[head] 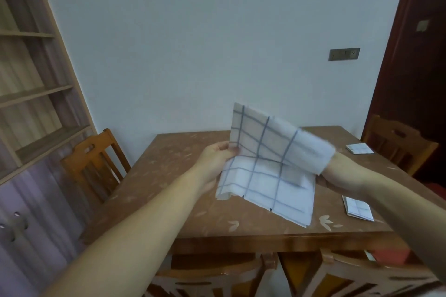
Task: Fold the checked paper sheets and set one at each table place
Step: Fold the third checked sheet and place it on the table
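Observation:
I hold a white checked paper sheet (268, 166) with grey-blue lines in the air above the brown table (169, 176). Its upper half is bent over toward the lower half. My left hand (214, 159) pinches the sheet's left edge at the crease. My right hand (337, 171) grips the right side and is mostly hidden behind the bent-over flap. Two folded checked sheets lie on the table: one (359, 148) at the far right place, another (358, 208) near the front right edge.
Wooden chairs stand around the table: one at the left (94, 164), one at the far right (395, 142), two at the near side (217, 275). A shelf unit (31, 67) fills the left wall. A dark door (415, 55) is at the right.

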